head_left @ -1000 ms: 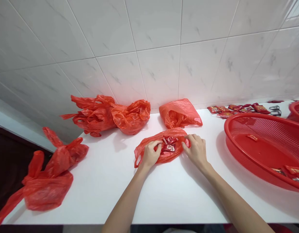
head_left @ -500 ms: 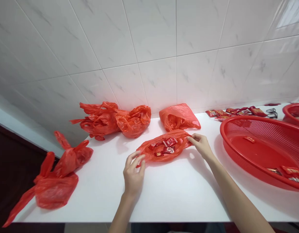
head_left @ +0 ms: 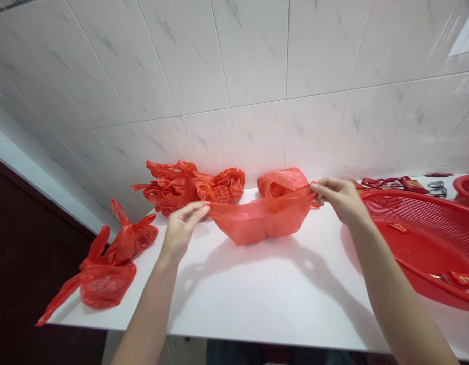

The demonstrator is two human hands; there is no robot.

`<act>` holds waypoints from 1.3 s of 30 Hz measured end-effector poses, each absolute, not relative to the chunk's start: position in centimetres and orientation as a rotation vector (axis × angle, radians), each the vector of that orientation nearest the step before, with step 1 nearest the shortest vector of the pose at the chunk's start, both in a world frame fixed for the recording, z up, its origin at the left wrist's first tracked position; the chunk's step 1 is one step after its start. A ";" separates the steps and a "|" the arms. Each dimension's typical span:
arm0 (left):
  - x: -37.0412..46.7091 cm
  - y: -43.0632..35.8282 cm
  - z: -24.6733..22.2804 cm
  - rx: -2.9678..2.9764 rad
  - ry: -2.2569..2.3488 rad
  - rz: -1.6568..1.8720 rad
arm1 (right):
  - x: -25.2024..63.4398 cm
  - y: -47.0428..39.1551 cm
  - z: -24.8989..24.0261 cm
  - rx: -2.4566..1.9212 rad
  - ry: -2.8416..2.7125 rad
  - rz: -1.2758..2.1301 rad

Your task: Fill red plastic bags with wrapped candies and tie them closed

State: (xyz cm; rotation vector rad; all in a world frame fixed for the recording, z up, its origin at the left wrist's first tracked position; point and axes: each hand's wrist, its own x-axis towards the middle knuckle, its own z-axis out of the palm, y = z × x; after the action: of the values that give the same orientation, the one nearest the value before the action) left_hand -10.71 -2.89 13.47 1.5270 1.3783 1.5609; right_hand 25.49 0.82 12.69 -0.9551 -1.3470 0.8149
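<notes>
A thin red plastic bag is stretched between my two hands above the white table. Its left corner is pinched in my left hand, and its right corner is pinched in my right hand. The bag's front side faces me and hides what is inside. Its shadow and those of my arms fall on the table in front. Just behind it, partly covered, a puffed red bag rests near the tiled wall.
Crumpled red bags lie at the back left. Two knotted red bags sit at the left edge. A large red basket holding wrapped packets stands right, with packets, metal clips and another red basket behind.
Both hands have risen and spread apart, lifting the bag and pulling its top edge taut. My left hand has closed on the left corner. The view has shifted slightly.
</notes>
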 end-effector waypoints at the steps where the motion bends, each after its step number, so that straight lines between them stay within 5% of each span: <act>1: -10.4 -2.6 15.0 1.534 1.311 1.676 | 25.7 0.7 13.8 -0.889 -1.302 0.828; 5: -8.0 -1.9 16.3 1.835 1.209 1.613 | 24.8 0.1 15.9 -0.814 -1.328 1.009; 11: -5.0 -2.9 10.9 2.143 1.178 1.239 | 23.2 -1.2 16.3 -0.832 -1.405 1.102; 21: -4.5 1.2 9.9 1.916 1.489 1.478 | 23.2 -2.1 17.2 -0.775 -1.413 0.952; 39: -1.6 -0.3 15.4 1.969 1.060 1.622 | 22.4 -2.3 15.9 -0.704 -1.300 0.776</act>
State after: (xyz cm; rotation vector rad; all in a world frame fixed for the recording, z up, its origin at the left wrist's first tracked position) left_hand -1.64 -0.29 15.39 1.9686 1.0601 1.6217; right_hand 22.43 -2.25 15.90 -0.7036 -1.2996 0.7759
